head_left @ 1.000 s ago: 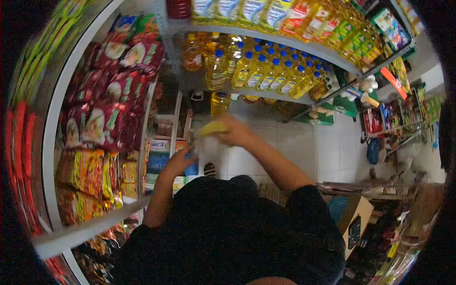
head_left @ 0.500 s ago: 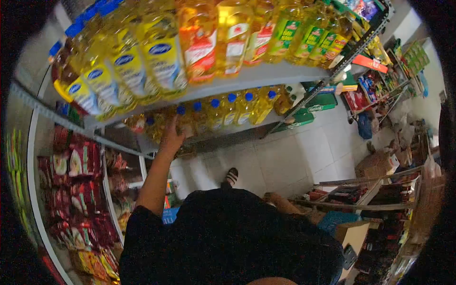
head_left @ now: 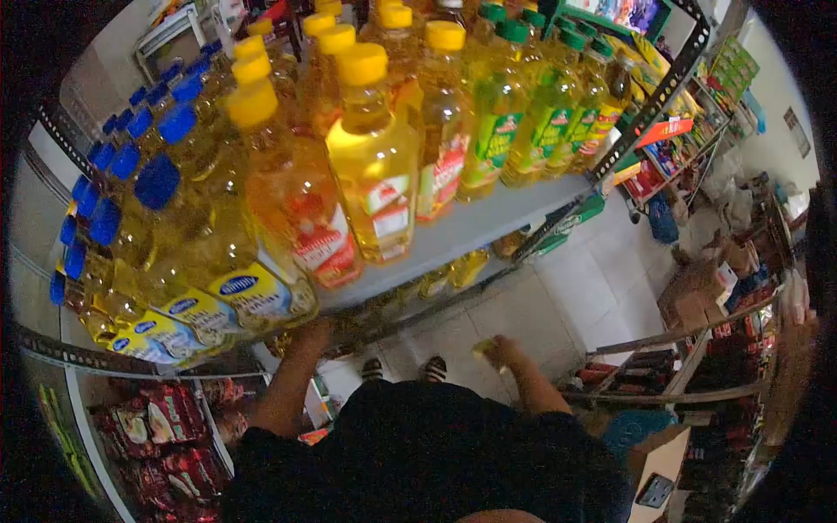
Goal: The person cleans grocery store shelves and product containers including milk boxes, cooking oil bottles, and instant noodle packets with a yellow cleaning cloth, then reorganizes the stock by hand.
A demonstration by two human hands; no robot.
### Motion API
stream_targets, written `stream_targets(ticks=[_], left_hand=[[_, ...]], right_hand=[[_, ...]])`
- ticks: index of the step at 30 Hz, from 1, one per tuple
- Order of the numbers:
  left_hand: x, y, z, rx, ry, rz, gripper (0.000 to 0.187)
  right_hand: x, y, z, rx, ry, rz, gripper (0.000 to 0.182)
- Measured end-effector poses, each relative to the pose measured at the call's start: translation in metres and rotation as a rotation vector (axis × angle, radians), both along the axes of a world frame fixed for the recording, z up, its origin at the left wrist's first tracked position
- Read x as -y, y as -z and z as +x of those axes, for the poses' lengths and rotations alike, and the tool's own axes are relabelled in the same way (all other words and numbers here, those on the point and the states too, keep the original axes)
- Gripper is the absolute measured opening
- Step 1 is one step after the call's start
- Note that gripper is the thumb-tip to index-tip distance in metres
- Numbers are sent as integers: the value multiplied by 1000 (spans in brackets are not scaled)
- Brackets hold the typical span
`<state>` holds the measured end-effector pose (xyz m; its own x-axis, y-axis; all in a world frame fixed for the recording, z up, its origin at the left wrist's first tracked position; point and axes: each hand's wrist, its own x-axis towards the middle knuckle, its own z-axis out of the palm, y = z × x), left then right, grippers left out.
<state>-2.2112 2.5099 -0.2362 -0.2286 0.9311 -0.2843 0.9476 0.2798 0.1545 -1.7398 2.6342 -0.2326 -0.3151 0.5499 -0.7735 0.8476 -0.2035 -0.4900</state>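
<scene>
My left hand (head_left: 312, 335) reaches under the front edge of the upper shelf (head_left: 471, 222). Its fingers are hidden there, close to the lower row of oil bottles (head_left: 471, 268). Off to the right, over the floor, my right hand (head_left: 504, 353) is closed on a small pale yellow thing (head_left: 482, 349), too blurred to name. Above my left hand stand blue-capped cooking oil bottles (head_left: 248, 292) with yellow labels. Beside them are yellow-capped bottles (head_left: 377, 187) and green-capped bottles (head_left: 497, 131).
Red packets (head_left: 161, 418) hang at the left. A perforated metal post (head_left: 658, 96) rises at the shelf's right end. To the lower right are a wooden rack (head_left: 680, 397) and a cardboard box (head_left: 663, 449) with a phone (head_left: 656, 491) on it. Tiled floor (head_left: 558, 288) lies below.
The view has shifted, showing the upper bottles' caps. My left hand, earlier at the lower bottles, is now mostly hidden under the shelf. My right hand has come forward from beside my body.
</scene>
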Motion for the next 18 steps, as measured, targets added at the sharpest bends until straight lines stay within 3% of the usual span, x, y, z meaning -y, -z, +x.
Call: stream_targets(ticks=[3, 6, 8, 11, 15, 17, 18], left_hand=[[-4, -82, 29, 206, 95, -272, 29], [0, -95, 40, 267, 96, -46, 30], [3, -111, 44, 327, 151, -26, 32], [3, -145, 50, 385, 132, -80, 35], [3, -146, 51, 709, 9, -246, 37], [-3, -156, 64, 639, 208, -130, 37], [-5, -163, 71, 603, 311, -76, 37]], right_hand=[[38, 31, -6, 16, -65, -5, 56], [62, 45, -30, 73, -191, 41, 59], [64, 31, -59, 7, -151, 75, 60], [53, -37, -111, -250, 23, 55, 61], [39, -41, -164, -587, -46, 288, 57], [35, -56, -197, -753, -77, 283, 53], [36, -68, -211, -682, -24, 171, 50]])
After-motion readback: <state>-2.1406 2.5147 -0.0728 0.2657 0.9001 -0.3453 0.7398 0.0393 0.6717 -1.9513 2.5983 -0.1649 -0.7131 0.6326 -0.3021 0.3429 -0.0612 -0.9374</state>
